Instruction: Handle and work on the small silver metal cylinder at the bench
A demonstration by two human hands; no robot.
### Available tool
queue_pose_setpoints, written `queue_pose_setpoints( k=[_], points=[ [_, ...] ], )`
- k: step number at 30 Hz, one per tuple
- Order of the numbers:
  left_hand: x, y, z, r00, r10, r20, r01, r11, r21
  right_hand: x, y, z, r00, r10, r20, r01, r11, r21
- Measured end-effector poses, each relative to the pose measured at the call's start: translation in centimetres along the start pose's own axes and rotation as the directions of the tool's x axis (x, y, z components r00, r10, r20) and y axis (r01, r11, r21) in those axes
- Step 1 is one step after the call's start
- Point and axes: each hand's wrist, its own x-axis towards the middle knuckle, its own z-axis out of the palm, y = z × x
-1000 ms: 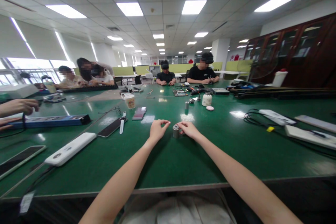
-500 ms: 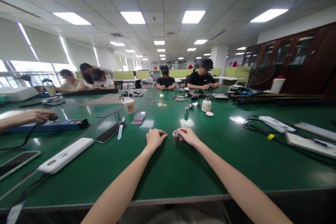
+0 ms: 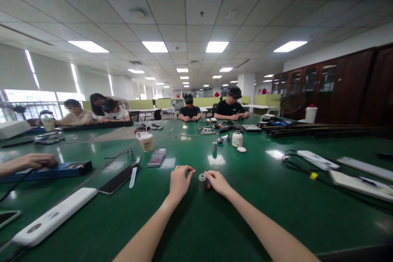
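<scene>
A small silver metal cylinder (image 3: pixel 202 183), its round top facing up with a dark spot in the middle, stands upright on the green table (image 3: pixel 245 213). My right hand (image 3: pixel 217 183) is closed on its right side, thumb and fingers against the metal. Just left of the cylinder and apart from it is my left hand (image 3: pixel 180 182). Its thumb and forefinger come together at the tips; whatever they pinch, if anything, is too small to make out. A second silver cylinder (image 3: pixel 214 149) stands farther back.
Left lie a white smartwatch (image 3: pixel 133 174), a black phone (image 3: pixel 116 180) and a white power strip (image 3: pixel 55 217). Another person's hand (image 3: pixel 33 160) rests on a blue box (image 3: pixel 70 169). Behind are a paper cup (image 3: pixel 146 142) and a white jar (image 3: pixel 237 139). Cables (image 3: pixel 291 163) lie right.
The camera view has tilted upward, so the table things sit lower in the picture. My left fingers have lifted slightly beside the cylinder; my right hand stays on it.
</scene>
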Motion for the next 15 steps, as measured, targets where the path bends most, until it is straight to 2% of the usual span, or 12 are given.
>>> queue_pose_setpoints(
  k=[2, 5, 10, 15],
  points=[
    [0.1, 0.8, -0.1, 0.998, 0.05, -0.035, -0.053, 0.993, -0.101, 0.0, 0.1, 0.0, 1.0, -0.006, -0.005, 0.006, 1.0, -0.016],
    [0.0, 1.9, -0.2, 0.995, 0.098, -0.009, -0.098, 0.977, -0.189, -0.1, -0.1, 0.0, 1.0, -0.011, -0.009, 0.011, 1.0, -0.017],
    [-0.5, 2.6, -0.3, 0.985, 0.15, 0.084, -0.129, 0.968, -0.217, -0.3, -0.5, -0.1, 1.0, -0.008, 0.003, 0.008, 1.0, -0.009],
    [-0.6, 2.6, -0.2, 0.982, 0.157, 0.103, -0.13, 0.963, -0.235, -0.4, -0.8, -0.1, 1.0, -0.019, 0.01, 0.019, 0.999, -0.03]
  ],
)
